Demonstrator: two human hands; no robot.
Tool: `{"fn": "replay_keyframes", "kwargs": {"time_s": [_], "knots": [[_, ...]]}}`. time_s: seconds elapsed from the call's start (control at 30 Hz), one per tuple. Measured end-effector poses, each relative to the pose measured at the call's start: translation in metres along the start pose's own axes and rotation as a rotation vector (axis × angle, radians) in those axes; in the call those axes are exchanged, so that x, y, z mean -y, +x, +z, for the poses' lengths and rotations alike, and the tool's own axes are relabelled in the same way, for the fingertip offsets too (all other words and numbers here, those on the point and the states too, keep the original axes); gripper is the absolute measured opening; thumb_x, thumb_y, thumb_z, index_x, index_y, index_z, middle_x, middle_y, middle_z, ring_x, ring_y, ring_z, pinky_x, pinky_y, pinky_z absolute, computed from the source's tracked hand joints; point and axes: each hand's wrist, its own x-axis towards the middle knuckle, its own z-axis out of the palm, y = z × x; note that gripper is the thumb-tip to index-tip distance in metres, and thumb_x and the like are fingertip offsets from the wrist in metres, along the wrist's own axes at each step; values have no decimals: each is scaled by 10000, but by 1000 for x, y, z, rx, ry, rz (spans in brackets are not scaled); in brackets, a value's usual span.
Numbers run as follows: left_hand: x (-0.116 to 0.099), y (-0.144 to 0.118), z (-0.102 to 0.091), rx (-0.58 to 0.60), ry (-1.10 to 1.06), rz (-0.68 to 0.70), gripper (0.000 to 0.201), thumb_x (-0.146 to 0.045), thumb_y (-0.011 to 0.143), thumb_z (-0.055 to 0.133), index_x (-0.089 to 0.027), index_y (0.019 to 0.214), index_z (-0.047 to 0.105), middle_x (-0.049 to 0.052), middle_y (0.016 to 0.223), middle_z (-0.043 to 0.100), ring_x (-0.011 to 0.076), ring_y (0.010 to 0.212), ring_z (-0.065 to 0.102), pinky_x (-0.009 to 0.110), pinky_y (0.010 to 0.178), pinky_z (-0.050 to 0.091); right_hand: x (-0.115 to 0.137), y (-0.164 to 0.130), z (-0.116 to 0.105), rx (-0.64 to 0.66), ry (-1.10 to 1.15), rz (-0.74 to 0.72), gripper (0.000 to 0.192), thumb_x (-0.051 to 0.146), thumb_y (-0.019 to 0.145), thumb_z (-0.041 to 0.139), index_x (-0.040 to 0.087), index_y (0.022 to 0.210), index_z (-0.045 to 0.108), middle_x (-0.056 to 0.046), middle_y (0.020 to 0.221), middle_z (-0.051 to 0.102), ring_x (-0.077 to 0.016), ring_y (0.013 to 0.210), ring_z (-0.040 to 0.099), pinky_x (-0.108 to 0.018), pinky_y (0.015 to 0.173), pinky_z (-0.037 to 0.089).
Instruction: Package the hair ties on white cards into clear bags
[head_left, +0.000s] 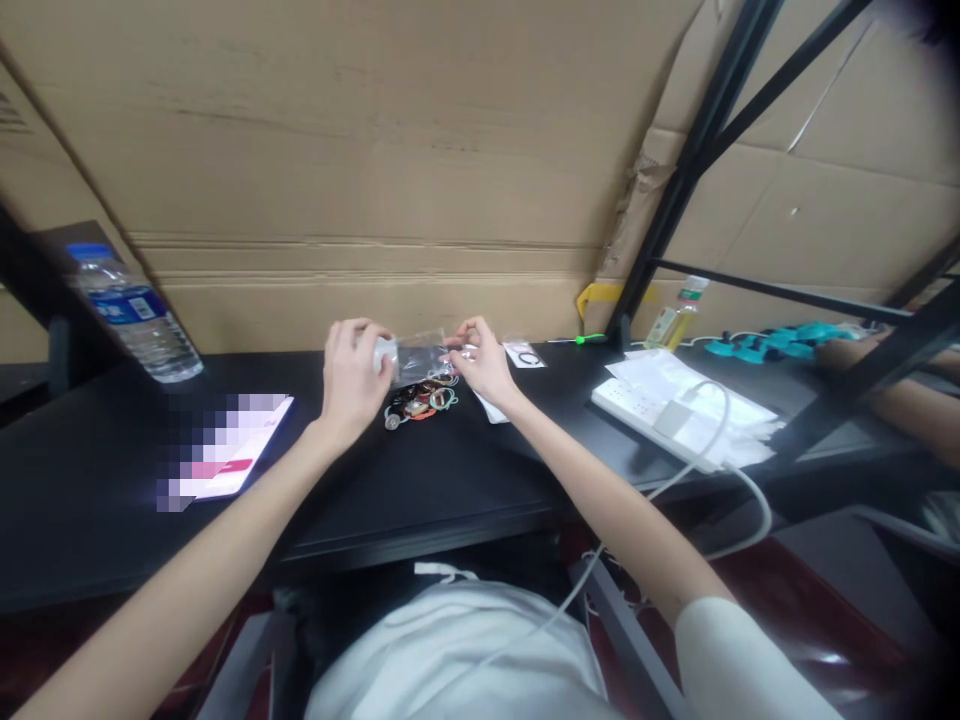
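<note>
My left hand (352,375) is closed around a small white round object (385,354), whose kind I cannot make out. From it a clear plastic bag (422,358) stretches across to my right hand (484,362), which pinches the bag's right end between thumb and fingers. Directly below the bag, on the black table, lies a small heap of coloured cords and bands (421,402), perhaps hair ties or bracelets. Part of a white card or slip (491,408) shows beneath my right wrist. Just right of that hand is a small packet with a black ring (525,355).
At the left stand a water bottle (139,315) and a lit phone (240,450). Papers lie on a white power strip (630,410) with a cable at right. Beyond are an oil-coloured bottle (675,315), teal objects (780,340), a black metal frame (679,190) and another person's arm.
</note>
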Motion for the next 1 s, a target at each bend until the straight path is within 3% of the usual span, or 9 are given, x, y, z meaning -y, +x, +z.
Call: {"fn": "replay_keyframes", "kwargs": {"time_s": [0.13,0.27,0.37,0.57,0.77,0.9,1.0], "knots": [[-19,-6,0,87,83,240,203,-210,945,572,-218,1127,661,115,1309,634,312,1313,568,636,1294,216,2,0,3,-9,-55,-129,237,205,863,604,248,1094,573,-55,1160,728,-203,1036,751,-337,820,658],[-19,-9,7,200,62,241,506,-359,912,696,-196,1370,556,189,1488,541,370,1419,501,660,1264,265,1,0,4,-26,-95,-168,311,172,884,604,227,1180,679,-74,1238,737,-231,1153,725,-422,1009,614],[-13,-8,8,212,22,203,719,-434,867,754,-173,1469,461,207,1527,515,383,1459,464,651,1267,257,-1,0,7,-14,-68,-121,335,185,880,635,214,1207,699,-82,1241,746,-238,1100,746,-448,1008,616],[-8,-4,5,256,69,189,803,-414,854,730,-97,1516,403,192,1360,628,382,1323,557,636,1269,230,3,-4,15,47,-47,-53,337,201,839,705,200,1176,715,-86,1215,755,-214,999,765,-397,937,634],[-3,2,5,304,50,178,673,-393,829,724,-152,1418,506,152,1249,601,350,1200,577,517,1051,488,7,-5,17,69,-47,-19,246,219,834,713,188,1078,725,-69,1144,760,-189,922,754,-321,798,636],[-3,6,4,354,-17,176,643,-361,848,695,-181,1424,474,130,1238,607,331,1192,593,490,1013,494,2,-2,13,83,-33,40,160,272,842,742,186,977,728,-66,1065,762,-184,869,731,-316,742,634],[-6,7,2,354,-12,190,692,-365,849,705,-168,1458,441,149,1290,603,341,1214,590,495,1023,481,-1,0,7,142,-18,57,153,260,863,731,195,1000,749,-66,1064,764,-188,879,728,-331,751,637]]}}
